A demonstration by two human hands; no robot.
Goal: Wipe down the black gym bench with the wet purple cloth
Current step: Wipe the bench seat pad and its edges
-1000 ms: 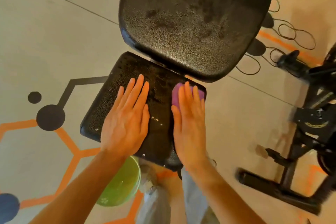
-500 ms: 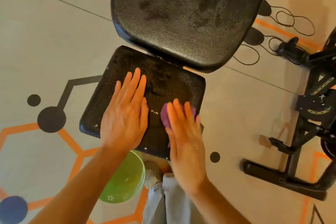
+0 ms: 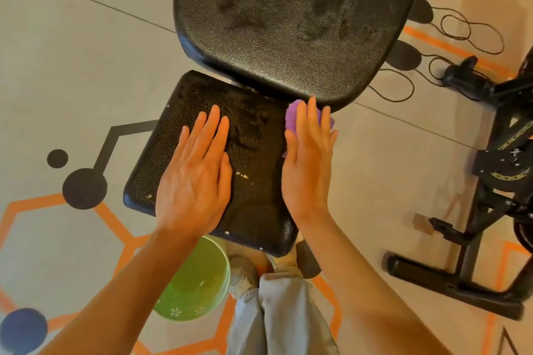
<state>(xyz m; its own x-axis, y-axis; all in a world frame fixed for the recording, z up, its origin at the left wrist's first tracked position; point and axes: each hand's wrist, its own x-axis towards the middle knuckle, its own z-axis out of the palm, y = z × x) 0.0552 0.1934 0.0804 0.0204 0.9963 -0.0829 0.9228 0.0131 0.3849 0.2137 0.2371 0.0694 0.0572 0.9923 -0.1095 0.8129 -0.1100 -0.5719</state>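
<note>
Hiding most of the cloth [image 3: 292, 118], the right hand [image 3: 307, 164] lies flat over it, so only a purple edge shows beyond the fingertips and beside the thumb; how the cloth is folded cannot be told. The back pad [image 3: 297, 20] is cut off at the top of the picture, and its lower edge overhangs the far edge of the seat [image 3: 253, 135], so the gap between the two pads is not visible. The frame under the seat is hidden too. The near part of a green bowl [image 3: 196, 282] on the floor [image 3: 72, 52] is partly covered by the left forearm and the seat corner.

The right grip is spread flat, fingers straight and close together, pressing the cloth down at the far right corner of the seat, just under the edge of the back pad. The outer fingers reach past the right edge of the seat.

The left hand [image 3: 196, 179] is also flat and open, fingers straight, palm resting on the left middle of the seat; it holds nothing. The two hands are near each other with a strip of wet seat between them. Small light specks lie on the seat by the left thumb.

A black machine [image 3: 496, 181] stands on the floor to the right, cut off by the picture edge.
</note>
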